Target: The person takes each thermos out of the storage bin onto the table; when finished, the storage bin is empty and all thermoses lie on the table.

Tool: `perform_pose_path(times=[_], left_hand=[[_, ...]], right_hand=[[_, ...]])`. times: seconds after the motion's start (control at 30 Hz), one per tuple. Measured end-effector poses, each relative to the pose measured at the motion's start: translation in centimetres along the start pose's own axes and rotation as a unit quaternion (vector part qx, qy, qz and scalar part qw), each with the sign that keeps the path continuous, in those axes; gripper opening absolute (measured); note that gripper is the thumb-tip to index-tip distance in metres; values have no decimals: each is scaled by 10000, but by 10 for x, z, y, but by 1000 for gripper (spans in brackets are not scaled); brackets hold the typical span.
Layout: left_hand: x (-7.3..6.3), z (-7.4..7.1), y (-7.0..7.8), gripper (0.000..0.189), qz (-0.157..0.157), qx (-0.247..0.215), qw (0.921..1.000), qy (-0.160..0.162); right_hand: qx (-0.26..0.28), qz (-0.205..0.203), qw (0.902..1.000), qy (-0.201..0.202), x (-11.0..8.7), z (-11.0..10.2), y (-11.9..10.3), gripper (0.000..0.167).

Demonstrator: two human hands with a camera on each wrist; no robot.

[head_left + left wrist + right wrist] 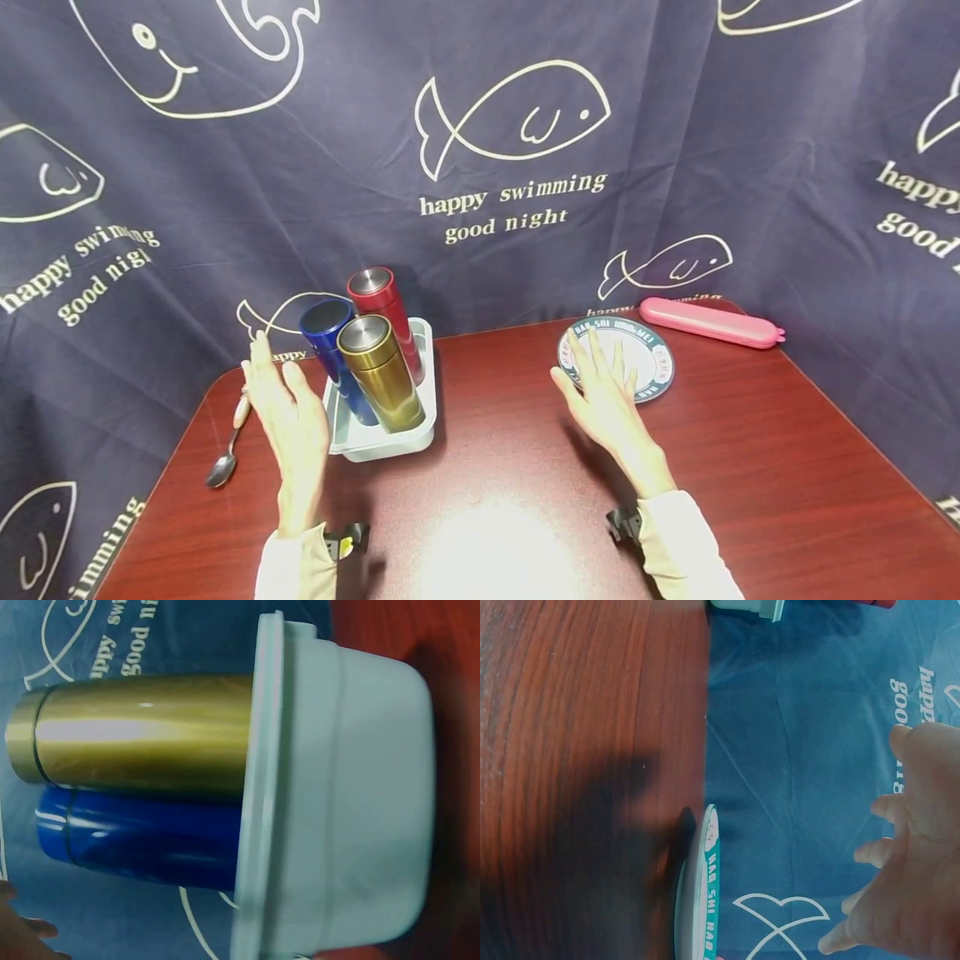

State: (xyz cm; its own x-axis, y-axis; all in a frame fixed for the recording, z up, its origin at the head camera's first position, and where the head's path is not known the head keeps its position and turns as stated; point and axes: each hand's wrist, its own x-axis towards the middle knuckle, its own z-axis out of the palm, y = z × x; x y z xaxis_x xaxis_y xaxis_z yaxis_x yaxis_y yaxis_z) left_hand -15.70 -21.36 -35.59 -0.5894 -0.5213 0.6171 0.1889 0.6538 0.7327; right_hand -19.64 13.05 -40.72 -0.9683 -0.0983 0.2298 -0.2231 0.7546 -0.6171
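My left hand (288,417), fingers extended and holding nothing, is raised just left of a pale green plastic bin (386,448). Three flasks stand in that bin: a gold one (390,383), a blue one (330,337) and a red one (386,304). The left wrist view shows the gold and blue flasks from the side, rising above the bin's rim. With fingers spread, my right hand (607,408) overlaps a round plate (663,367) in the head view. From the right wrist, that hand (915,855) appears above the plate, apart from it and empty.
A spoon (234,437) with a light handle lies at the table's left edge. A long pink case (708,322) sits at the back right, behind the plate. Dark fish-print cloth (510,250) hangs close behind the reddish wooden table (495,425).
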Motion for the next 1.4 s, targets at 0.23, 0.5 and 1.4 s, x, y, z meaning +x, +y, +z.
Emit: perform_pose_path(times=[0.23,0.5,1.4], left_hand=[[-3,-4,-22,50,-517,27,9962,-695],[-10,-13,-37,55,-1755,93,9691,-1733],[-17,-25,-59,67,-4002,-2445,8211,-3254]], right_hand=[[22,-107,9999,69,-1,-3,-2,62],[64,-123,9999,19,-1,-1,0,62],[116,-23,9996,-239,1,3,7,63]])
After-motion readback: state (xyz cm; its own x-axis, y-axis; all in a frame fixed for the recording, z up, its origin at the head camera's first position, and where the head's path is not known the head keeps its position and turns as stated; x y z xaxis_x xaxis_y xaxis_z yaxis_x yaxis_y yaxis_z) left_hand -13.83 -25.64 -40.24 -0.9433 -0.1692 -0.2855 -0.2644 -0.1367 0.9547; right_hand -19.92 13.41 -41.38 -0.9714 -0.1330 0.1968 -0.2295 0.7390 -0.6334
